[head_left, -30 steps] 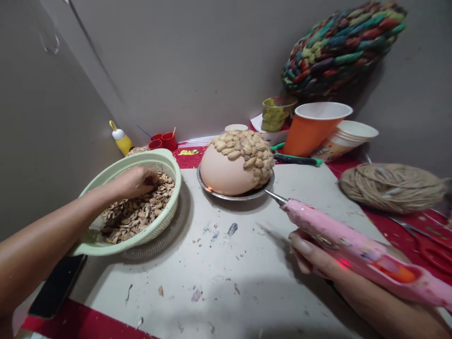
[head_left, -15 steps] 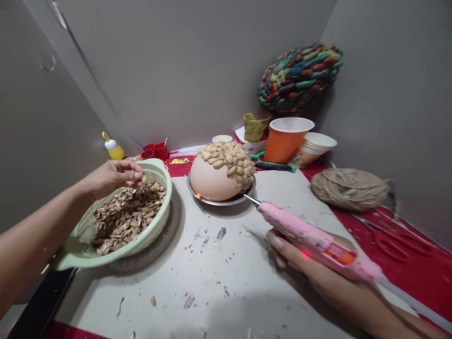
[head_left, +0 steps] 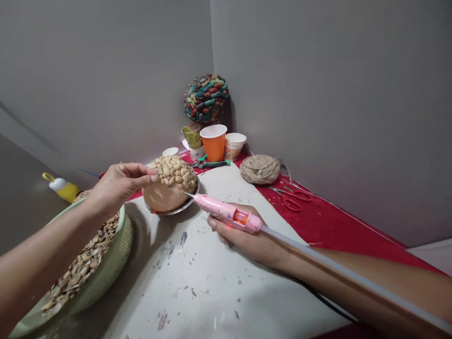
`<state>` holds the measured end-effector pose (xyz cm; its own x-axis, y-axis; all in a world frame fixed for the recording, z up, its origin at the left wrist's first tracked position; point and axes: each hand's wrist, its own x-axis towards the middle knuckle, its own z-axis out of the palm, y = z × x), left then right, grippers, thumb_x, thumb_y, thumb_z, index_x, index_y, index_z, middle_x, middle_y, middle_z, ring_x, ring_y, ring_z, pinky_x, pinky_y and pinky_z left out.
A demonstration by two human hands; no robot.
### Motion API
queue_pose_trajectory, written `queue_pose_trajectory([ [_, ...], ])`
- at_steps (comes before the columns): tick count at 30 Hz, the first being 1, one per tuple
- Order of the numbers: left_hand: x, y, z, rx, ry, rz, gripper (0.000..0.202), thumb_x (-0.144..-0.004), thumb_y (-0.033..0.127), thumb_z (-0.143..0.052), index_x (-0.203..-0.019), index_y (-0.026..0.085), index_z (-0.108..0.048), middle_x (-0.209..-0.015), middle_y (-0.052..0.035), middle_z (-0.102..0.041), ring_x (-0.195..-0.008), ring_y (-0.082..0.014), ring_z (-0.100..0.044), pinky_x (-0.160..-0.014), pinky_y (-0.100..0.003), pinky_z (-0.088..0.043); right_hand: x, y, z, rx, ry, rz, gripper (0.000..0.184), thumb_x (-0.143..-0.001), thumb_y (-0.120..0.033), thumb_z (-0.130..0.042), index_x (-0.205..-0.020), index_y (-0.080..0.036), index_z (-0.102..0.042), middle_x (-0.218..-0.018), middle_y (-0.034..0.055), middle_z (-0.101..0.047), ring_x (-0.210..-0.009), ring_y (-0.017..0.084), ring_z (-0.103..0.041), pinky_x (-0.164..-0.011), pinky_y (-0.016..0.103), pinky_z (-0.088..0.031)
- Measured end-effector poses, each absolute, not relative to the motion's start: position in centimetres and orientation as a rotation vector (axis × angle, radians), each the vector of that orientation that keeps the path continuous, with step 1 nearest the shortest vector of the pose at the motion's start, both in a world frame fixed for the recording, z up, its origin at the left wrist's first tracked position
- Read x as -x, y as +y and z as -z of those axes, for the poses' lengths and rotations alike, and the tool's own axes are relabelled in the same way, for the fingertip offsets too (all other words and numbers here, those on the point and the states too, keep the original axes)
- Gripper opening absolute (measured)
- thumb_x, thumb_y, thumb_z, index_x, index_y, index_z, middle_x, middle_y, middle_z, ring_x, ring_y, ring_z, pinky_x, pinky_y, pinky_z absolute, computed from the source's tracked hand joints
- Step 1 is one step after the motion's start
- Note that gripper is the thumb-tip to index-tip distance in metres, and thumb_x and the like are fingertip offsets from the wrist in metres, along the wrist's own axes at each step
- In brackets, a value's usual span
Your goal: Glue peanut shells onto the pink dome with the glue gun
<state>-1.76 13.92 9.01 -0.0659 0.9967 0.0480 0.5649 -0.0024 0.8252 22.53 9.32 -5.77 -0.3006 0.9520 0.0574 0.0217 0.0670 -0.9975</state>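
My left hand (head_left: 122, 183) is pinched at the left side of a smooth peach-coloured ball (head_left: 160, 197). A pistachio shell is between its fingertips, mostly hidden now. Rows of pistachio shells (head_left: 174, 170) cover the ball's top and right side. The ball sits in a shallow metal dish (head_left: 180, 209). My right hand (head_left: 243, 235) grips a pink hot glue gun (head_left: 219, 207), its metal nozzle pointing at the ball's lower right edge. A long clear glue stick (head_left: 318, 256) sticks out of its back. At the left, under my left forearm, stands a green colander (head_left: 116, 263) of loose pistachio shells (head_left: 84, 263).
Behind the dish are an orange cup (head_left: 213, 146), stacked paper cups (head_left: 234, 146), a paint-stained cup (head_left: 192, 136) and green-black pliers (head_left: 215, 165). A multicoloured ball (head_left: 206, 100) stands in the corner. Twine (head_left: 260, 169) and red scissors (head_left: 291, 200) lie right; a yellow bottle (head_left: 67, 189) left.
My left hand has moved from over the colander to the ball, carrying the shell. The view has turned right, and the glue gun remains by the ball's right edge.
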Motion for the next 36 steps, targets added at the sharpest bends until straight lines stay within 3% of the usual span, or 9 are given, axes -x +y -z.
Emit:
queue_pose_trajectory([
  [7,0.3,13.7,-8.3,-1.741,1.745,-0.953,0.039,-0.051,0.050,-0.090,-0.073,0.019,-0.080,-0.073,-0.0048,-0.077,-0.064,-0.0155,-0.062,-0.061,-0.026,-0.048,-22.6,9.1,5.5,0.917,-1.504,-1.401,0.020,-0.087,-0.029,-0.065,-0.073,-0.018,-0.055,-0.060,-0.0041,-0.052,-0.052,0.008,-0.045,-0.047,0.020,-0.036],
  [12,0.7,14.4,-7.7,-1.845,1.785,-0.921,0.037,-0.059,0.050,-0.085,-0.076,0.018,-0.080,-0.074,-0.0054,-0.077,-0.066,-0.0166,-0.062,-0.060,-0.026,-0.046,-22.5,9.2,5.4,0.923,-1.514,-1.385,0.018,-0.087,-0.028,-0.065,-0.074,-0.018,-0.056,-0.060,-0.0041,-0.052,-0.052,0.008,-0.046,-0.048,0.021,-0.037],
  [16,0.8,14.5,-7.6,-1.844,1.758,-0.941,0.038,-0.056,0.051,-0.087,-0.075,0.018,-0.079,-0.073,-0.0052,-0.076,-0.064,-0.0161,-0.061,-0.059,-0.026,-0.047,-22.5,9.1,5.1,0.937,-1.513,-1.369,0.020,-0.086,-0.028,-0.066,-0.072,-0.018,-0.055,-0.059,-0.0041,-0.052,-0.052,0.008,-0.046,-0.049,0.021,-0.038],
  [20,0.8,14.5,-7.0,-1.833,1.664,-1.026,0.036,-0.057,0.045,-0.089,-0.078,0.019,-0.076,-0.073,-0.0034,-0.074,-0.064,-0.0151,-0.062,-0.059,-0.025,-0.047,-22.5,9.1,5.1,0.940,-1.528,-1.378,0.022,-0.087,-0.028,-0.064,-0.071,-0.019,-0.053,-0.060,-0.0039,-0.052,-0.052,0.008,-0.046,-0.050,0.022,-0.037],
  [27,1.3,13.9,-6.1,-2.127,1.711,-1.092,0.016,-0.074,0.037,-0.077,-0.074,0.021,-0.074,-0.068,-0.0006,-0.067,-0.061,-0.0138,-0.055,-0.056,-0.025,-0.043,-22.6,9.1,5.3,0.953,-1.551,-1.363,0.022,-0.088,-0.031,-0.064,-0.073,-0.019,-0.054,-0.059,-0.0040,-0.052,-0.052,0.008,-0.046,-0.049,0.022,-0.036],
  [32,2.2,13.1,-5.6,-2.507,1.552,-1.050,0.012,-0.085,0.025,-0.065,-0.086,0.021,-0.076,-0.082,-0.0032,-0.071,-0.066,-0.0137,-0.058,-0.062,-0.026,-0.048,-22.7,9.1,5.2,0.974,-1.571,-1.353,0.021,-0.089,-0.032,-0.063,-0.075,-0.018,-0.057,-0.058,-0.0044,-0.051,-0.051,0.008,-0.046,-0.049,0.022,-0.037],
  [36,2.8,13.2,-5.0,-2.575,1.548,-1.075,0.013,-0.087,0.022,-0.065,-0.096,0.020,-0.074,-0.082,-0.0029,-0.070,-0.066,-0.0125,-0.057,-0.062,-0.025,-0.048,-22.7,9.1,5.3,0.969,-1.557,-1.358,0.019,-0.088,-0.032,-0.064,-0.076,-0.018,-0.058,-0.059,-0.0038,-0.053,-0.052,0.008,-0.047,-0.049,0.022,-0.037],
])
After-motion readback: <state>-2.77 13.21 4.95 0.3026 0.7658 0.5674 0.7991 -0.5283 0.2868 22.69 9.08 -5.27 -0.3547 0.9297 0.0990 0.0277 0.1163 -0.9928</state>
